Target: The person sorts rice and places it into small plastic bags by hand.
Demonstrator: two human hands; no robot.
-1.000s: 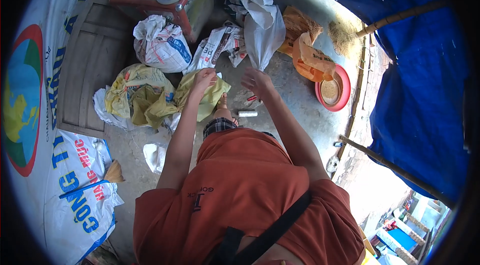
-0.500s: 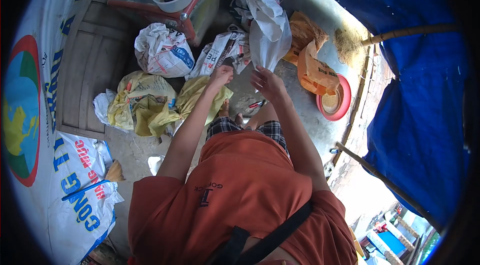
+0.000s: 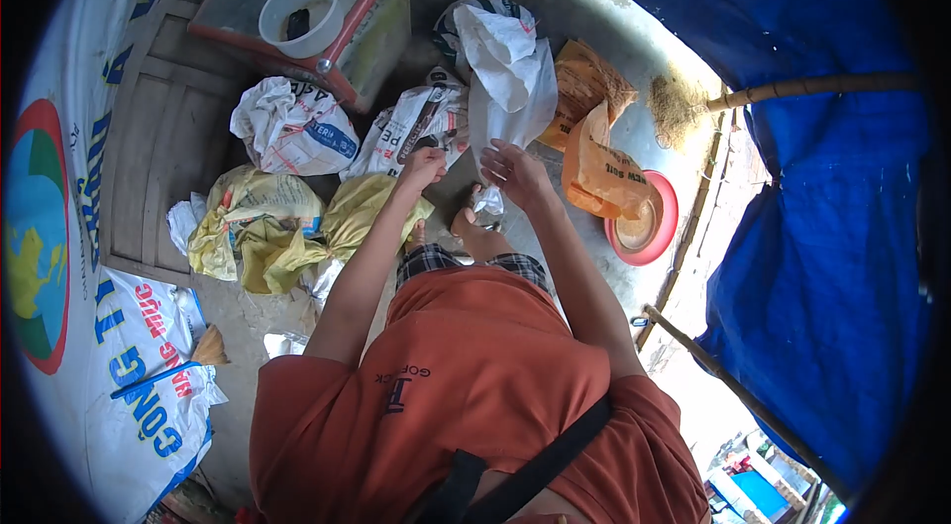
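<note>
My left hand is closed on the lower edge of a printed white sack lying on the concrete floor. My right hand grips the bottom of a plain white woven sack that stands up in front of me. A yellow sack lies just under my left forearm. My bare foot shows between my arms.
More crumpled sacks lie left: a white and blue one and a yellow one. A red-framed box carries a white bowl. An orange bag leans over a red basin. A blue tarp hangs right.
Both hands reached forward from the yellow sack to the white sacks and closed on them. The thread spool and small red item on the floor are now hidden by my foot.
</note>
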